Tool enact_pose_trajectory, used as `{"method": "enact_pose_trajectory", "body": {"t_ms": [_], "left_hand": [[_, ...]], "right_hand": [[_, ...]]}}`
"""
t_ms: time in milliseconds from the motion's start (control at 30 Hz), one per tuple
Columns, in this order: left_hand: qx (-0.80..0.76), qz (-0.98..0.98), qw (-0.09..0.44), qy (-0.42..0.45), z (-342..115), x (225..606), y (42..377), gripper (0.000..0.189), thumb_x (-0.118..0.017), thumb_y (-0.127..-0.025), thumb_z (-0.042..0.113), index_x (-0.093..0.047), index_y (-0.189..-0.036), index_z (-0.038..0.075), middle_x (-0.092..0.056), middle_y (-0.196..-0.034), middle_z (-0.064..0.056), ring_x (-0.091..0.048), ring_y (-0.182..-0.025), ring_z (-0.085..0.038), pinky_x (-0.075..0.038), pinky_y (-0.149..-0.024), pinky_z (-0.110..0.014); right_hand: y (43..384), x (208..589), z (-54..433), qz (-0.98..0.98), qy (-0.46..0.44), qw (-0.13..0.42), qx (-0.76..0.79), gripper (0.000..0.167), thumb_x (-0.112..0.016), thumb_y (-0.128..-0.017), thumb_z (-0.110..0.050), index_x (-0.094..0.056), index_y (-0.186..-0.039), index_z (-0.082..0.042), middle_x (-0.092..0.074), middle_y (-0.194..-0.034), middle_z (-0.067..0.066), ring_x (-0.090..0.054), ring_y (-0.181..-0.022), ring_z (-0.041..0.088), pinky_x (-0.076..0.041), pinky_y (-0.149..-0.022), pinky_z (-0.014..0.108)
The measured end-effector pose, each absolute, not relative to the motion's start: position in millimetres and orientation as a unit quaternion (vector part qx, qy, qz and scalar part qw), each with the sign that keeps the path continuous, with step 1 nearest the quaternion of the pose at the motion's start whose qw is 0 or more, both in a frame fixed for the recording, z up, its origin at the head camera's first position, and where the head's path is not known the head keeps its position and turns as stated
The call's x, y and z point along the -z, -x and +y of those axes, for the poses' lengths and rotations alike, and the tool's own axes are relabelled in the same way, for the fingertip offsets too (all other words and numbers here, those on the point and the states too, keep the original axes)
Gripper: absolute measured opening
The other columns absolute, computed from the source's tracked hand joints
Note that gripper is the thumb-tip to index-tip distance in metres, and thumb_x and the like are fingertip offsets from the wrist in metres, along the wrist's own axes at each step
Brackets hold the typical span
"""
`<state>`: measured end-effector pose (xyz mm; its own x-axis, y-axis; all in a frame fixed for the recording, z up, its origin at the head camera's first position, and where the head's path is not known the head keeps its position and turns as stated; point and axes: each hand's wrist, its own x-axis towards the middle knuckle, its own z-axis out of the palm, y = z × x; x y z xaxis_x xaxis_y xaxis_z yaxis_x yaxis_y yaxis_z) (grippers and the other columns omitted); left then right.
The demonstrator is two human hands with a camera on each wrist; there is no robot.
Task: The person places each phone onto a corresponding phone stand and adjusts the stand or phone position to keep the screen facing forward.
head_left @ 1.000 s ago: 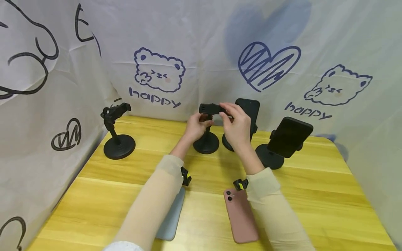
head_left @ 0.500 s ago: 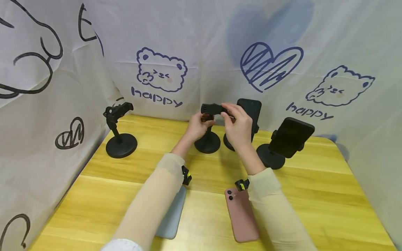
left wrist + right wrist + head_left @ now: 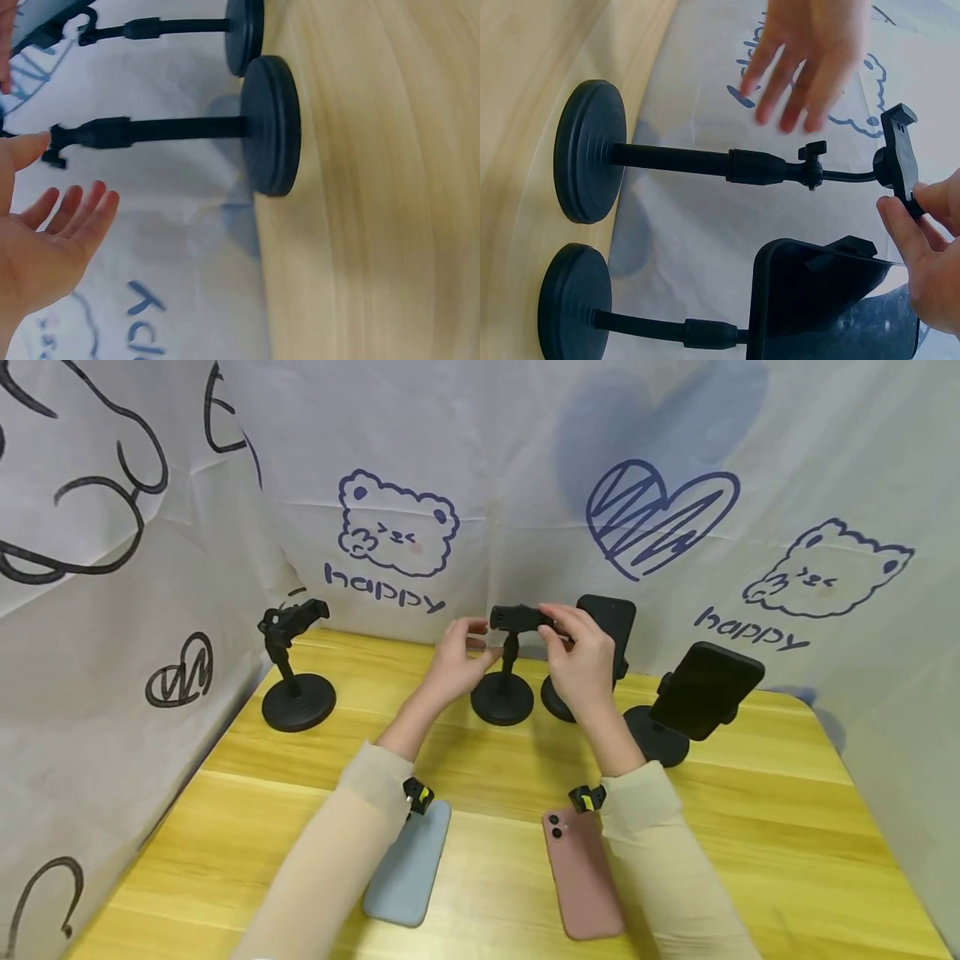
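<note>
In the middle of the table a black phone stand stands upright on its round base, its clamp at the top. My right hand pinches one end of that clamp between thumb and fingers, as the right wrist view also shows. My left hand is beside the stand's neck with its fingers spread and holds nothing. In the left wrist view its thumb appears close to the stand's small knob; whether they touch I cannot tell.
Two more stands carry phones, an upright dark phone and a tilted dark phone. A stand without a phone is at the left. A light blue phone and a pink phone lie in front. A drawn-on white cloth hangs behind.
My left hand has come off the stand's neck and shifted left, its fingers opening out. The right hand keeps its pinch on the clamp. The whole head view has slid slightly.
</note>
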<state>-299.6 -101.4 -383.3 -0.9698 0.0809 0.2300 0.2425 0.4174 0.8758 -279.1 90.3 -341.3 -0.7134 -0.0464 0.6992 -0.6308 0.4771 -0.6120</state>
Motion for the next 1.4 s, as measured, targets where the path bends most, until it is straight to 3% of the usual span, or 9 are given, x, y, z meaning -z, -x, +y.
{"method": "enact_pose_trajectory", "body": {"t_ms": [300,500,833,1033,1200,1400], "left_hand": [[0.455,-0.871,0.138,0.128,-133,378,239,0.051,-0.07,-0.1,0.02,-0.05,-0.145,0.005,-0.053,-0.139,-0.012,-0.059,-0.122,-0.028,-0.053,-0.1,-0.047],[0.364,-0.918,0.131,0.09,-144,380,198,0.055,-0.072,-0.097,0.032,-0.053,-0.144,0.009,-0.056,-0.137,-0.008,-0.06,-0.119,-0.028,-0.056,-0.084,-0.048],[0.197,-0.979,0.02,0.048,-162,407,148,0.083,-0.073,-0.091,0.055,-0.052,-0.146,-0.004,-0.056,-0.142,-0.025,-0.059,-0.125,-0.042,-0.056,-0.088,-0.063],[0.122,-0.989,-0.055,0.056,-161,422,130,0.091,-0.074,-0.085,0.067,-0.058,-0.136,-0.006,-0.062,-0.122,-0.025,-0.066,-0.101,-0.037,-0.059,-0.072,-0.053],[0.082,-0.989,-0.096,0.074,-151,431,119,0.091,-0.077,-0.076,0.074,-0.061,-0.118,-0.005,-0.056,-0.097,-0.017,-0.06,-0.077,-0.028,-0.056,-0.06,-0.045],[0.056,-0.99,-0.099,0.086,-144,441,114,0.099,-0.079,-0.07,0.077,-0.059,-0.118,-0.007,-0.05,-0.094,-0.017,-0.056,-0.072,-0.028,-0.055,-0.057,-0.044]], "right_hand": [[281,346,90,-0.797,-0.214,0.316,-0.468,0.024,-0.072,-0.097,-0.001,-0.076,-0.121,0.002,-0.072,-0.12,0.017,-0.072,-0.102,0.03,-0.062,-0.082,0.044],[280,344,91,-0.804,-0.201,0.315,-0.462,0.024,-0.071,-0.098,-0.002,-0.076,-0.122,0.0,-0.072,-0.121,0.015,-0.072,-0.102,0.027,-0.062,-0.083,0.042],[278,343,90,-0.807,-0.2,0.312,-0.461,0.025,-0.07,-0.099,-0.002,-0.075,-0.123,0.0,-0.071,-0.122,0.016,-0.072,-0.103,0.027,-0.062,-0.083,0.037],[279,344,93,-0.803,-0.201,0.314,-0.464,0.024,-0.07,-0.099,-0.002,-0.075,-0.122,0.002,-0.071,-0.122,0.017,-0.072,-0.103,0.028,-0.062,-0.083,0.041],[278,345,94,-0.798,-0.208,0.323,-0.465,0.024,-0.071,-0.098,0.0,-0.075,-0.121,0.002,-0.071,-0.121,0.018,-0.072,-0.102,0.031,-0.063,-0.082,0.044],[279,349,94,-0.794,-0.217,0.33,-0.462,0.025,-0.072,-0.097,0.001,-0.075,-0.121,0.002,-0.072,-0.121,0.017,-0.072,-0.1,0.03,-0.063,-0.08,0.045]]}}
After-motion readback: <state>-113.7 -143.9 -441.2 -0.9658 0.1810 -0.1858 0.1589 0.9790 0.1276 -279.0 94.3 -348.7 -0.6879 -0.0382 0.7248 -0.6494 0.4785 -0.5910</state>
